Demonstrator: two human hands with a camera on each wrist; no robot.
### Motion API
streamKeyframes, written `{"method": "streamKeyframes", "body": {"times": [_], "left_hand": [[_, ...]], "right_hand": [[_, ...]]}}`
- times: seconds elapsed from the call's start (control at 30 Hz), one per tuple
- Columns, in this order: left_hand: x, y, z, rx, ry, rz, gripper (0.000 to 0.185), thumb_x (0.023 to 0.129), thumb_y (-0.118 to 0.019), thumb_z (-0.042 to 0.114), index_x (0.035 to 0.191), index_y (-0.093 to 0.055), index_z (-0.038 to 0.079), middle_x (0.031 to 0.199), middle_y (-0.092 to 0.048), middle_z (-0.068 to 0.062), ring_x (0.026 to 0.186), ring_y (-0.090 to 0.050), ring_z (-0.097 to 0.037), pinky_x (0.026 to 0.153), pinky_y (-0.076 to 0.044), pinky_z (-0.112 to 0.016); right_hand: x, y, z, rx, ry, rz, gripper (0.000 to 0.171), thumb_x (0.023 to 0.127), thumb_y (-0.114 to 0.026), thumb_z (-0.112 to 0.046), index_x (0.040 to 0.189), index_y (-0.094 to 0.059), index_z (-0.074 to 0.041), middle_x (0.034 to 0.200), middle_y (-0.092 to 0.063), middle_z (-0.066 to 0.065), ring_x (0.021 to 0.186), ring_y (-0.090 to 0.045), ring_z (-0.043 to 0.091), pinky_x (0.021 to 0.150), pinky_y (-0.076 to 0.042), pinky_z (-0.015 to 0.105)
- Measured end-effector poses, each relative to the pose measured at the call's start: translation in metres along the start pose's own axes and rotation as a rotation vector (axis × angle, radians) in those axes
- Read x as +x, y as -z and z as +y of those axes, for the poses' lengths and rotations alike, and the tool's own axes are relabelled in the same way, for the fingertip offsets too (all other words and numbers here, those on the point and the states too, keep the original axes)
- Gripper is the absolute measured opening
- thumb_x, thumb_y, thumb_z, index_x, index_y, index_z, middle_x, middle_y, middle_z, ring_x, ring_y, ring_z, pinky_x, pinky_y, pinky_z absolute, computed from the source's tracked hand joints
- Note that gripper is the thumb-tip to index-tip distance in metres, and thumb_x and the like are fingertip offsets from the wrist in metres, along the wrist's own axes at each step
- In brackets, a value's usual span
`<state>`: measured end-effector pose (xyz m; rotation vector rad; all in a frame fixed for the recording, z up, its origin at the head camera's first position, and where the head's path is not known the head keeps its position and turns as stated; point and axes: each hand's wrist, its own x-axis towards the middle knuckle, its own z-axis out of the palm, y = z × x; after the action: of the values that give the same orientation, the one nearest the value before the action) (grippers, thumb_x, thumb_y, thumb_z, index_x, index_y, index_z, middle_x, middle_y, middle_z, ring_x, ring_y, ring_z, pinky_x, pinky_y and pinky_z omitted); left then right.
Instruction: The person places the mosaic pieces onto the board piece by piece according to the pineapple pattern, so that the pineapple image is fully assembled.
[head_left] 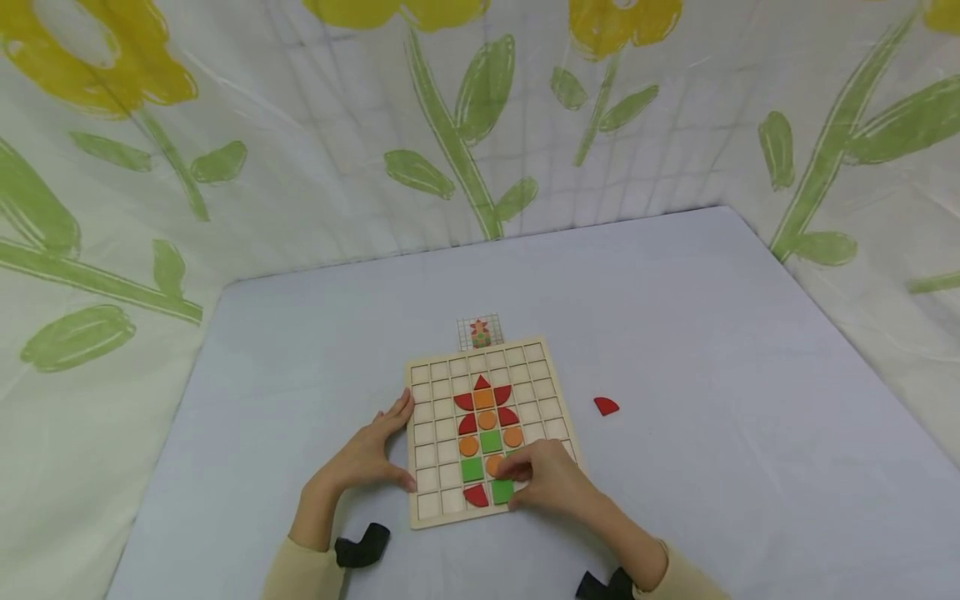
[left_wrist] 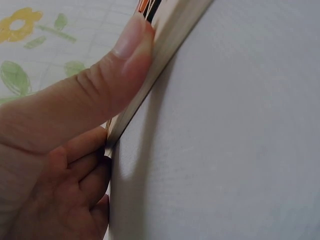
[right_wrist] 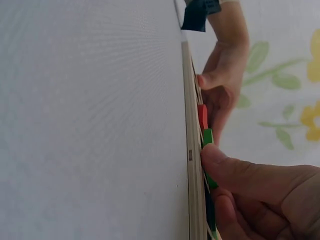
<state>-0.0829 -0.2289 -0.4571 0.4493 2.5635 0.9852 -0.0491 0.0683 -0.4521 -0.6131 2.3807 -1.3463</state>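
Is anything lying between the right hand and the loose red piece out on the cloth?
Nothing visible: bare cloth separates the right hand, which rests on the wooden board, from the red piece.
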Motion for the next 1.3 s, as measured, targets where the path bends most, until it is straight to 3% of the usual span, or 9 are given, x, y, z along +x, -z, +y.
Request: {"method": "streamKeyframes", "body": {"times": [0.2, 0.53, 0.77, 0.9, 1.03, 1.17, 1.3], "left_hand": [[0.001, -0.001, 0.001, 0.004, -0.004, 0.001, 0.122, 0.054, -0.094, 0.026, 0.149, -0.026, -0.006, 0.159, -0.015, -0.018, 0.144, -0.017, -0.038, 0.118, -0.014, -0.053], [0.002, -0.001, -0.001, -0.001, -0.003, 0.001, 0.122, 0.054, -0.094, 0.027, 0.15, -0.025, -0.005, 0.159, -0.015, -0.018, 0.144, -0.016, -0.039, 0.118, -0.013, -0.054], [0.002, -0.001, 0.0, -0.008, -0.005, -0.004, 0.123, 0.054, -0.094, 0.026, 0.15, -0.025, -0.006, 0.159, -0.015, -0.019, 0.145, -0.016, -0.038, 0.118, -0.013, -0.054], [0.002, -0.002, 0.0, -0.004, 0.003, -0.003, 0.123, 0.054, -0.094, 0.027, 0.15, -0.025, -0.005, 0.159, -0.014, -0.018, 0.145, -0.016, -0.038, 0.118, -0.013, -0.053], [0.002, -0.001, 0.0, -0.004, 0.011, 0.0, 0.123, 0.054, -0.094, 0.026, 0.15, -0.025, -0.004, 0.159, -0.014, -0.017, 0.144, -0.016, -0.039, 0.117, -0.013, -0.054], [0.001, -0.001, 0.001, -0.003, 0.021, 0.002, 0.123, 0.054, -0.094, 0.026, 0.151, -0.025, -0.003, 0.159, -0.014, -0.017, 0.144, -0.016, -0.041, 0.117, -0.014, -0.056], [0.0, -0.001, 0.001, -0.007, 0.022, -0.001, 0.122, 0.054, -0.094, 0.026, 0.151, -0.025, -0.003, 0.159, -0.014, -0.018, 0.144, -0.015, -0.042, 0.116, -0.015, -0.057]], "right_hand": [[-0.001, -0.003, -0.006, -0.055, 0.004, 0.017, 0.03, 0.062, -0.088, 0.002, 0.088, -0.075, -0.002, 0.084, -0.073, 0.002, 0.077, -0.066, 0.014, 0.067, -0.056, 0.019], [-0.004, -0.002, -0.006, -0.074, 0.025, 0.037, 0.025, 0.066, -0.086, 0.002, 0.089, -0.075, -0.001, 0.083, -0.073, 0.003, 0.071, -0.064, 0.011, 0.065, -0.056, 0.018], [-0.006, 0.002, -0.006, -0.018, -0.013, 0.013, 0.025, 0.069, -0.085, 0.0, 0.092, -0.076, -0.001, 0.085, -0.073, 0.003, 0.073, -0.065, 0.011, 0.066, -0.056, 0.019], [-0.008, 0.025, 0.001, 0.052, -0.034, 0.019, 0.02, 0.077, -0.079, -0.002, 0.096, -0.075, 0.001, 0.089, -0.074, 0.006, 0.078, -0.068, 0.014, 0.068, -0.056, 0.019], [-0.01, 0.065, 0.017, 0.013, -0.063, 0.156, 0.018, 0.083, -0.071, 0.003, 0.1, -0.073, 0.005, 0.095, -0.073, 0.013, 0.085, -0.069, 0.023, 0.073, -0.058, 0.026], [-0.011, 0.099, 0.037, -0.01, -0.151, 0.276, 0.027, 0.084, -0.058, 0.015, 0.106, -0.07, 0.008, 0.105, -0.07, 0.02, 0.098, -0.067, 0.033, 0.083, -0.058, 0.041], [-0.011, 0.119, 0.056, -0.021, -0.193, 0.25, 0.034, 0.084, -0.049, 0.018, 0.11, -0.069, 0.008, 0.112, -0.068, 0.022, 0.107, -0.063, 0.038, 0.089, -0.055, 0.047]]}}
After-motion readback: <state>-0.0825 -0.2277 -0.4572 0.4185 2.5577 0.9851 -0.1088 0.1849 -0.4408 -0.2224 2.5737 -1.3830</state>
